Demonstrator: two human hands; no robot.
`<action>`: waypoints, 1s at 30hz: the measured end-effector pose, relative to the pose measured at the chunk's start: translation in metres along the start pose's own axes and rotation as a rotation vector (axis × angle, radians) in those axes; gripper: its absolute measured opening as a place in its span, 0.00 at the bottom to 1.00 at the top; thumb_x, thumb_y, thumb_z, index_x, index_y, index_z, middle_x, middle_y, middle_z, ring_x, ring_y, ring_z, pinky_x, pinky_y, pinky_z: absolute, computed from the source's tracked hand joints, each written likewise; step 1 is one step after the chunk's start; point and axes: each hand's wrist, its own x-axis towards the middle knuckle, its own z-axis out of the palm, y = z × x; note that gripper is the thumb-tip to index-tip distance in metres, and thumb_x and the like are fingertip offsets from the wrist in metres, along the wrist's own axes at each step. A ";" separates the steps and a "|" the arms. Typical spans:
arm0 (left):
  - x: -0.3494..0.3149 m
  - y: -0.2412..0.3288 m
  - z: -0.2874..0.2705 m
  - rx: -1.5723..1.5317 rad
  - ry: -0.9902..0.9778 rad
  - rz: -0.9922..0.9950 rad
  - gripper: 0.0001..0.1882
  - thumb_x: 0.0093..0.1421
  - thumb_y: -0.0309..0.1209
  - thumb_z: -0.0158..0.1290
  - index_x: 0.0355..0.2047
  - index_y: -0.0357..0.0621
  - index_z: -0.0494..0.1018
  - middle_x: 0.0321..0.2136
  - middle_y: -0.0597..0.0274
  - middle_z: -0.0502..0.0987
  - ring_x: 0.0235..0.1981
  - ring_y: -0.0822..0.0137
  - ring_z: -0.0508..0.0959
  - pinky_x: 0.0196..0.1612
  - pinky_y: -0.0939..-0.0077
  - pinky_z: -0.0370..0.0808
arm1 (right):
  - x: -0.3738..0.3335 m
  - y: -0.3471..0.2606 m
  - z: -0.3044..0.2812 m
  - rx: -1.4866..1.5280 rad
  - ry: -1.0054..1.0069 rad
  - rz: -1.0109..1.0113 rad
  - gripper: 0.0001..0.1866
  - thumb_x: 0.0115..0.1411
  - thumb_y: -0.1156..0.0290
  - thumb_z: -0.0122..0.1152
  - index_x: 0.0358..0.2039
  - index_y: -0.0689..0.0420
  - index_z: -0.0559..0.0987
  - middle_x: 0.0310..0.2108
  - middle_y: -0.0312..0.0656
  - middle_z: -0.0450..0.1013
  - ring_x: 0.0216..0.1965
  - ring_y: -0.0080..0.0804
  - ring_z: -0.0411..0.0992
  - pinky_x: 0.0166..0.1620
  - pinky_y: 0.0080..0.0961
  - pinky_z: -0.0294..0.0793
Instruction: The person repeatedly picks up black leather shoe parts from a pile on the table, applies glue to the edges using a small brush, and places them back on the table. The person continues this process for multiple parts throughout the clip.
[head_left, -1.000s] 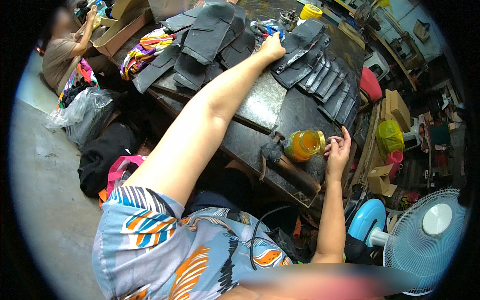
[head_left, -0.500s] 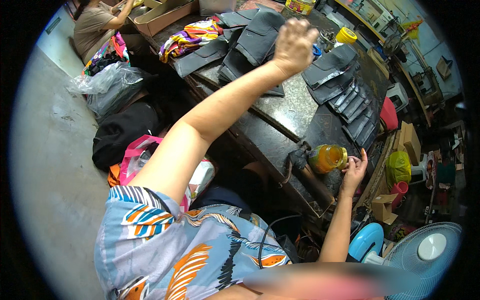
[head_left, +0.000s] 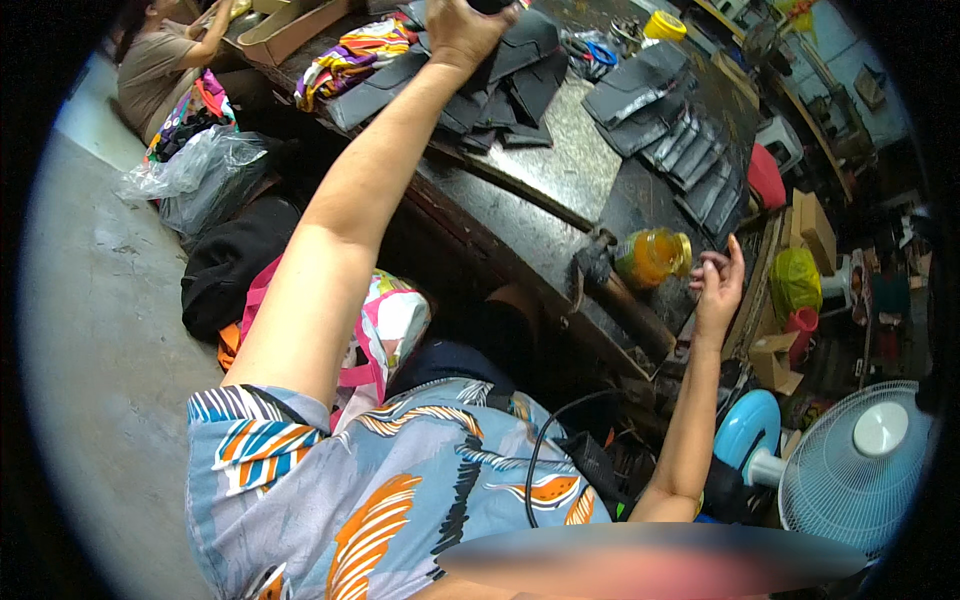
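Note:
My left hand (head_left: pixel 462 32) reaches to the far side of the table, over a pile of black leather-like wallet pieces (head_left: pixel 525 50). Its fingers curl about something dark, cut off by the picture's upper edge; what it is I cannot make out. My right hand (head_left: pixel 718 290) is open beside a glass jar (head_left: pixel 650 258) of orange-yellow paste, which leans on its side with its mouth toward that hand. The index finger points up with orange paste on its tip, and the other fingers bend loosely. A hammer-like tool (head_left: pixel 625 308) lies next to the jar.
Overlapping black pieces (head_left: pixel 690 150) form a row on the table's right. Farther back are blue-handled scissors (head_left: pixel 600 52) and a yellow lid (head_left: pixel 664 26). A striped cloth (head_left: pixel 355 62) lies far left, near a seated person (head_left: pixel 160 65). A fan (head_left: pixel 850 470) stands at lower right.
My left hand has swung left and farther away, from above the table's middle to the wallet pile. My right hand has drawn slightly away from the jar's mouth. The whole view has shifted somewhat.

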 end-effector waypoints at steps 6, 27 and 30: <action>-0.035 0.046 -0.074 -0.975 -0.271 -0.544 0.23 0.57 0.43 0.64 0.46 0.43 0.72 0.33 0.67 0.76 0.31 0.73 0.76 0.33 0.78 0.73 | -0.010 -0.086 -0.011 -0.489 -0.183 -0.407 0.19 0.58 0.84 0.53 0.47 0.53 0.82 0.43 0.40 0.75 0.44 0.35 0.73 0.49 0.25 0.71; -0.186 0.119 -0.158 -1.076 -0.600 -0.726 0.23 0.61 0.41 0.61 0.46 0.37 0.70 0.36 0.65 0.77 0.38 0.77 0.74 0.43 0.84 0.72 | -0.029 -0.103 0.008 -1.023 -0.169 -0.541 0.16 0.54 0.80 0.56 0.37 0.45 0.85 0.48 0.36 0.75 0.54 0.39 0.68 0.58 0.40 0.62; -0.202 0.125 -0.160 -1.149 -0.685 -0.760 0.25 0.59 0.37 0.64 0.49 0.36 0.68 0.38 0.62 0.77 0.39 0.75 0.75 0.44 0.79 0.74 | -0.037 -0.114 0.009 -0.877 -0.116 -0.557 0.17 0.59 0.77 0.57 0.48 0.48 0.81 0.45 0.37 0.77 0.49 0.32 0.72 0.53 0.32 0.67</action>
